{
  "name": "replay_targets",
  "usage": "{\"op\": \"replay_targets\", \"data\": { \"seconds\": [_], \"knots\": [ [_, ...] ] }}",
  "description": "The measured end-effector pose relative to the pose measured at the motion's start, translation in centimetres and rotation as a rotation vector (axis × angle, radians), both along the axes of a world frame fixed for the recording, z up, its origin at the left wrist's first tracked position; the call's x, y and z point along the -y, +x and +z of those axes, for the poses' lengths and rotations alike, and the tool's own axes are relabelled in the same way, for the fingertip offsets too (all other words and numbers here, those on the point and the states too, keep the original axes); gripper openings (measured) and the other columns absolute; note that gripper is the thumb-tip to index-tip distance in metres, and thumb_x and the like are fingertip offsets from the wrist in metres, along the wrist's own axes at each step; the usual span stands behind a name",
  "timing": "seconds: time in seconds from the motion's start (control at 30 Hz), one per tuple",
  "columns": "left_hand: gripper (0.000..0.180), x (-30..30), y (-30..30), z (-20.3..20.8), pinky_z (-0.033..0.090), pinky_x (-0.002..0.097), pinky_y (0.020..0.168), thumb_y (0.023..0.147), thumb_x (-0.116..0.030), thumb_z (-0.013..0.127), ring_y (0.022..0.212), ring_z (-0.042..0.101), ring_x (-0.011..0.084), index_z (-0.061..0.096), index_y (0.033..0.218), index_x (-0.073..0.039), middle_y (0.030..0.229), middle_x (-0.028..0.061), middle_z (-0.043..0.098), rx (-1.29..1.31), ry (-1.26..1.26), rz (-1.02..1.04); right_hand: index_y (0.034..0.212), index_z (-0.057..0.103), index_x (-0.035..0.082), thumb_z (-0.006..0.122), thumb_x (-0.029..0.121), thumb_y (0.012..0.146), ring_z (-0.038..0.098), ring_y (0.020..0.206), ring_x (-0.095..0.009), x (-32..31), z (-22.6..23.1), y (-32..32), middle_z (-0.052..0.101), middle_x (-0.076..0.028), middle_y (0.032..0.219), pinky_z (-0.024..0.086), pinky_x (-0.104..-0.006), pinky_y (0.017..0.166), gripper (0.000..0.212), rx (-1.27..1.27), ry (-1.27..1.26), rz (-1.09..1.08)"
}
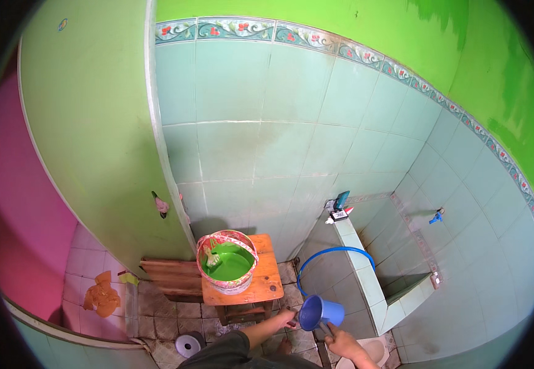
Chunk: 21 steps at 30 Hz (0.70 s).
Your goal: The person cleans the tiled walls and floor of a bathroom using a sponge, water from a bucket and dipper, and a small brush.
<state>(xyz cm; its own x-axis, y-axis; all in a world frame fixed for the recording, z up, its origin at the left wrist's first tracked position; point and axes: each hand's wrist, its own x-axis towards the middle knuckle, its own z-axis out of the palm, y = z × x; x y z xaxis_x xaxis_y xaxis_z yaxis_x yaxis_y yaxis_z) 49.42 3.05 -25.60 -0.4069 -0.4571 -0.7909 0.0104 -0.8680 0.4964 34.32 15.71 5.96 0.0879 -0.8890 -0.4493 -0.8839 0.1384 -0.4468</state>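
A blue water dipper (331, 312) hangs above the tiled floor at the lower middle, its round mouth facing left. My right hand (340, 342) is closed round its handle. Just left of the dipper's rim is my left hand (287, 318), its fingers closed round something small and dark that I cannot make out. Left of my hands, a bucket (233, 287) with a pink-and-white patterned rim stands on an orange wooden stool (267, 251). Bright green paint (233, 261) fills its lower part, and a pale object, perhaps a brush, leans inside its left wall.
A tiled water tub (365, 275) stands at right, with a blue hose (334, 250) looped over its edge and small items (339, 212) on its corner. A squat toilet (374, 350) lies near my right arm. Left are a green door (88, 117) and an orange cloth (102, 295).
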Motion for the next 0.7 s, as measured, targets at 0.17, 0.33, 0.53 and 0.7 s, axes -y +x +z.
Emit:
{"op": "replay_targets", "data": {
  "seconds": [0.17,0.33,0.53,0.7],
  "knots": [
    [0.029,-1.9,1.9,-0.2,0.056,0.046,0.053,0.1,-0.03,0.047,0.066,0.066,0.027,0.051,0.112,-0.003,0.08,0.0135,0.063,-0.01,-0.057,0.011,0.137,0.046,-0.001,0.057,0.032,0.088,0.065,0.096,-0.042,-1.2,-1.7,1.3,0.068,-0.027,0.097,0.049,-0.0452,0.088,0.06,-0.106,-0.061,-0.026],
    [0.035,-3.2,9.7,-2.5,0.055,0.0426,0.08,0.095,-0.022,0.059,0.098,0.059,0.0205,0.05,0.124,-0.005,0.11,0.0078,0.059,-0.33,-0.176,-0.04,0.143,0.04,0.012,0.044,0.026,0.092,0.059,0.095,-0.05,-1.6,-9.2,2.2,0.061,-0.034,0.102,0.046,-0.0556,0.083,0.052,0.041,-0.138,0.125],
    [0.036,-1.5,13.1,6.8,0.054,0.0421,0.08,0.095,-0.022,0.059,0.097,0.059,0.0204,0.05,0.125,-0.005,0.109,0.0077,0.059,-0.15,-0.38,-0.085,0.133,0.049,0.003,0.043,0.028,0.095,0.065,0.079,-0.042,-3.1,-9.8,5.7,0.066,-0.029,0.088,0.051,-0.0498,0.07,0.045,-0.072,-0.23,0.251],
    [0.036,-1.7,15.2,12.3,0.054,0.0417,0.08,0.095,-0.022,0.06,0.097,0.059,0.0203,0.05,0.125,-0.005,0.109,0.0076,0.059,-0.137,-0.5,-0.1,0.108,0.06,-0.001,0.052,0.019,0.088,0.063,0.09,-0.042,-2.3,-11.4,8.5,0.064,-0.03,0.1,0.048,-0.0503,0.077,0.03,0.155,-0.187,0.157]
  ]
}}
